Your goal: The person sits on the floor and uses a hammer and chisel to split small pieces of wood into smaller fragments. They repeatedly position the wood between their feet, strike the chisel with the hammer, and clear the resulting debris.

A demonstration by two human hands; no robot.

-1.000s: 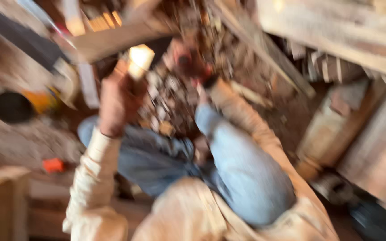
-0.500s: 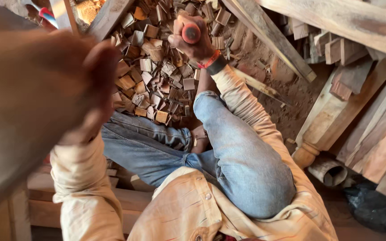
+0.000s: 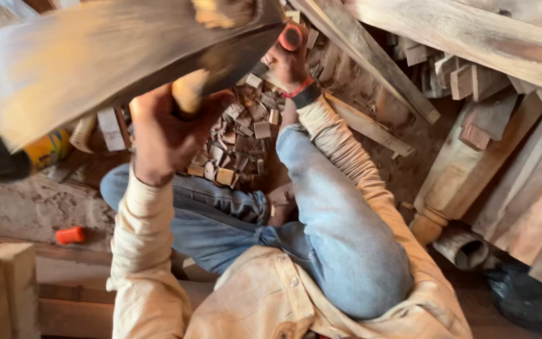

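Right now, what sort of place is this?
Probably a rough woodworking shop: a pile of small wood offcuts on a dirt floor, long planks stacked around, and a turned wooden post.

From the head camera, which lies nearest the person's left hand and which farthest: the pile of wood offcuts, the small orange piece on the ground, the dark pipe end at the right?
From the left hand:
1. Wood offcuts, just right of the hand, between the knees.
2. Orange piece, lower left on the dirt.
3. Pipe end, far right, beside the turned wooden post.

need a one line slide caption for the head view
Seated person's left hand grips a blurred wooden tool handle, right hand holds a red-capped tool over wood offcuts.
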